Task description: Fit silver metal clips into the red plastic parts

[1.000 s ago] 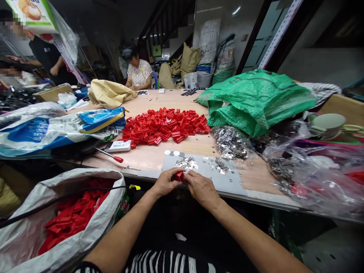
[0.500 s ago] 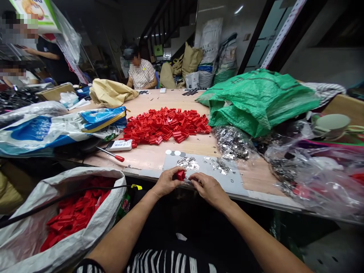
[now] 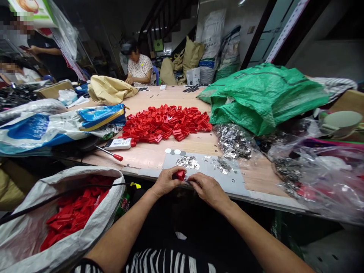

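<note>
You are working at the near edge of the table (image 3: pixel 148 159), with a white sack (image 3: pixel 98 223) of red parts standing below it on your left. The heap of red parts (image 3: pixel 167 123) is lying ahead of you, beyond the grey sheet (image 3: pixel 229 182). Your left hand (image 3: pixel 166 182) is pinching one red block (image 3: pixel 180 174) between thumb and fingers, just over the table's near edge. Opposite, your right hand (image 3: pixel 209 189) is bringing its fingers together on a slender metallic thing (image 3: pixel 186 179) beside the block's near end; whether the two are touching, you cannot tell. The block is probably behaving like light, stiff moulded plastic: smooth enough to twist, unlikely to crush. Gripping its opposite long sides should be steadying it while leaving the end exposed. The smallest things, silvery bits (image 3: pixel 188 162) on the sheet, are looking thin and slippery, best taken by their edges.
</note>
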### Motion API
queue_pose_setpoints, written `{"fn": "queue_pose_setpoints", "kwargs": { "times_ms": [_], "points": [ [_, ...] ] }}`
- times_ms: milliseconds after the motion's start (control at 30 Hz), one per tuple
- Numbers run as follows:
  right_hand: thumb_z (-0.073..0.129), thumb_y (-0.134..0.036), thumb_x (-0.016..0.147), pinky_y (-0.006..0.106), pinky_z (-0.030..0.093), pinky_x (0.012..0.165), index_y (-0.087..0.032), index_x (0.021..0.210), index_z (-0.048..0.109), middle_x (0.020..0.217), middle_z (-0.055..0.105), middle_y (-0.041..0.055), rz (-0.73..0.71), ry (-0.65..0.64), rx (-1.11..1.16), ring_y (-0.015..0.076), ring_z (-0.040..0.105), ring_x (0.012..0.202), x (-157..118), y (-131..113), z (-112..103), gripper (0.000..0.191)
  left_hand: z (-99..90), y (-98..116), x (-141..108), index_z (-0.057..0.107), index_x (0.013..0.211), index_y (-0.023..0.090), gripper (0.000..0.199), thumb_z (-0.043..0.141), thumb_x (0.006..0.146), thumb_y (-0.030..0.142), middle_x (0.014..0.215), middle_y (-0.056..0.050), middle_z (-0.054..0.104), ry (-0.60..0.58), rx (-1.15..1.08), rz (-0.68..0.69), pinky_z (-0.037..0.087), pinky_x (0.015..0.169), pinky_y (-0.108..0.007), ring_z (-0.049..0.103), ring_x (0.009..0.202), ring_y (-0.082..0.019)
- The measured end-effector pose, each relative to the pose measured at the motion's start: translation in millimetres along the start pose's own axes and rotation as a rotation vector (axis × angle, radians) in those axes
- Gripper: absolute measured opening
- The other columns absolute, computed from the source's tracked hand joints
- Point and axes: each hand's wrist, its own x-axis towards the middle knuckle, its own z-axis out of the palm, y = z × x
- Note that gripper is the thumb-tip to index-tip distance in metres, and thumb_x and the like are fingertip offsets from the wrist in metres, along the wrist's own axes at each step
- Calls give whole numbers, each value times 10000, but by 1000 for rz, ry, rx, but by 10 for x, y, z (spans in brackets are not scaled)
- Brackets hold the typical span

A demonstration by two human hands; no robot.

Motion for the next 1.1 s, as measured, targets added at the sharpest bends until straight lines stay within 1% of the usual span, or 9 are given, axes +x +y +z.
{"fn": "queue_pose_setpoints", "kwargs": {
  "times_ms": [367,600,700,833,1000,1100],
  "points": [
    [485,-178,893,272,485,774,-229,987,656,940,667,35,28,-15,-31,165,635,857,6,-6,20,201,-9,15,0,666,1022,213,340,725,688,180,913,-6,703,3,10,-4,465,803,-259,632,843,-167],
    [469,-178,900,270,469,735,-242,980,636,947,656,29,60,-35,-89,169,632,853,-17,-5,58,196,12,-2,-21,668,1013,233,334,729,687,192,926,2,710,12,17,-10,470,789,-258,640,844,-168],
    [451,-155,901,264,464,711,-230,984,625,952,649,36,61,-43,-128,172,633,835,4,-68,95,207,27,-17,-28,670,1007,236,332,729,685,175,924,5,713,24,21,-19,471,800,-259,642,844,-169],
    [432,-131,898,261,442,623,-204,1005,617,949,644,57,116,-60,-216,179,634,771,76,-171,113,226,40,-23,-35,661,1016,237,329,709,702,154,978,3,711,39,16,-20,472,827,-260,646,885,-169],
    [490,-174,889,251,449,724,-221,952,645,925,661,33,75,-54,-46,169,618,861,112,-102,12,175,39,-14,-47,655,1020,230,319,710,708,192,953,2,706,55,40,-15,472,810,-263,643,860,-166],
    [498,-200,884,265,449,728,-228,923,660,906,666,30,85,-42,-7,171,614,847,81,-55,-48,168,40,-21,-51,654,1026,232,327,710,706,203,942,3,703,62,52,-8,471,801,-264,638,848,-164]
  ]
}}
